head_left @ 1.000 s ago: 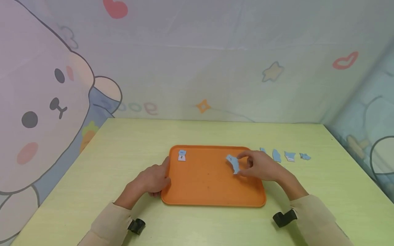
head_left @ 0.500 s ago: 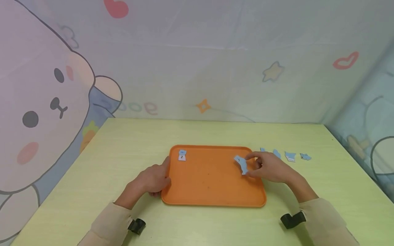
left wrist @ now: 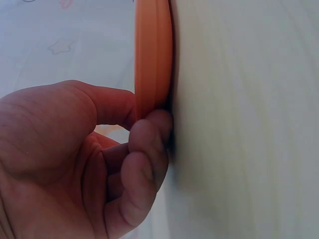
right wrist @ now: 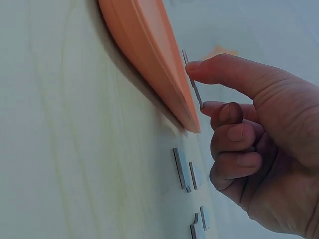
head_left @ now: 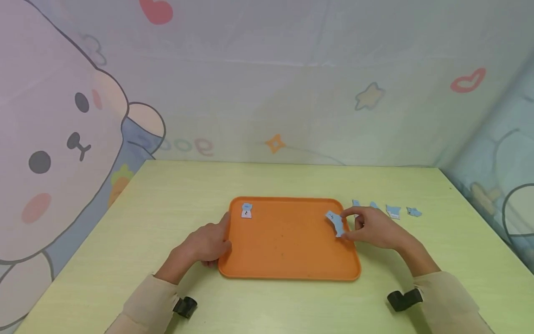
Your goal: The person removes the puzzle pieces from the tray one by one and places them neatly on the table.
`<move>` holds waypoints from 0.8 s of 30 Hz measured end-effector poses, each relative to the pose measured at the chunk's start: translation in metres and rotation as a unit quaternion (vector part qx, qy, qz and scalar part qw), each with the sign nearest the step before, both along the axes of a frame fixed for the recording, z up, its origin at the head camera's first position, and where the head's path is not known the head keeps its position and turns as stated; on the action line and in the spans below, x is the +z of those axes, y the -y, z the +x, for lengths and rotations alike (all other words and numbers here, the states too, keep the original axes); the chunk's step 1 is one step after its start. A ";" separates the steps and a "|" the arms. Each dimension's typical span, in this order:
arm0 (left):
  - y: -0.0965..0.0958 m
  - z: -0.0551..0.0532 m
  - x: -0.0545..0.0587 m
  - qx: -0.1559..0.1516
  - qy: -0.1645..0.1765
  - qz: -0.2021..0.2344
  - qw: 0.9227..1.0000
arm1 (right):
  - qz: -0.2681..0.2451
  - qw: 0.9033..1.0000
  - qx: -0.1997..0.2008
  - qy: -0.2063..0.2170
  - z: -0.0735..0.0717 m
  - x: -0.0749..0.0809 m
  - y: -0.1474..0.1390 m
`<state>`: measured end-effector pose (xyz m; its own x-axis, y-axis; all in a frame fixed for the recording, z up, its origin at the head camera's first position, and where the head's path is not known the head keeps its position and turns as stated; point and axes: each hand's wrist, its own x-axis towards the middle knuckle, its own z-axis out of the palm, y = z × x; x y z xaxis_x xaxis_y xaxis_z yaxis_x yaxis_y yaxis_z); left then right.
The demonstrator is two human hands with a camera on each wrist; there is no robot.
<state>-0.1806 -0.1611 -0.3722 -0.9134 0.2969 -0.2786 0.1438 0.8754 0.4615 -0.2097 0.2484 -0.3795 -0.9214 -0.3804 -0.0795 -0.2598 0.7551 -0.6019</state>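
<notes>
An orange tray (head_left: 283, 250) lies on the table in the head view. At its left rim is my left hand (head_left: 208, 243); in the left wrist view the thumb and curled fingers (left wrist: 144, 134) grip the tray edge. My right hand (head_left: 377, 228) pinches a thin, jagged light-blue puzzle piece (head_left: 336, 224) between thumb and index finger, over the tray's right side. Edge-on, that piece (right wrist: 196, 89) shows above the tray rim in the right wrist view. A small blue-and-white piece (head_left: 246, 211) with a dark mark sits in the tray's upper left corner.
Right of the tray, several more blue pieces lie on the pale yellow-green table (head_left: 183, 185), among them a blue-and-white one (head_left: 393, 212) and a jagged one (head_left: 414, 212). My right hand partly covers some. A printed cloth backdrop (head_left: 267, 93) stands behind the table.
My right hand has moved to the right across the tray with the pinched puzzle piece, towards the right rim. The left hand and the tray have stayed in place.
</notes>
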 end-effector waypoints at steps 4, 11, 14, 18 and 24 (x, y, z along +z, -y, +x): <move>0.000 0.000 0.000 0.000 0.001 0.006 1.000 | -0.004 1.000 -0.008 0.016 0.001 0.000 -0.003; 0.000 0.000 0.000 -0.001 0.001 0.008 1.000 | -0.004 1.000 -0.018 0.015 0.002 -0.004 -0.010; 0.001 0.000 0.000 0.000 0.003 0.008 1.000 | -0.006 1.000 -0.018 0.014 0.002 -0.005 -0.013; 0.001 -0.001 -0.001 -0.001 0.004 0.007 1.000 | -0.014 1.000 -0.018 0.018 0.003 -0.005 -0.017; 0.001 -0.001 -0.002 0.000 0.005 0.009 1.000 | -0.013 1.000 -0.016 0.007 0.007 -0.004 -0.025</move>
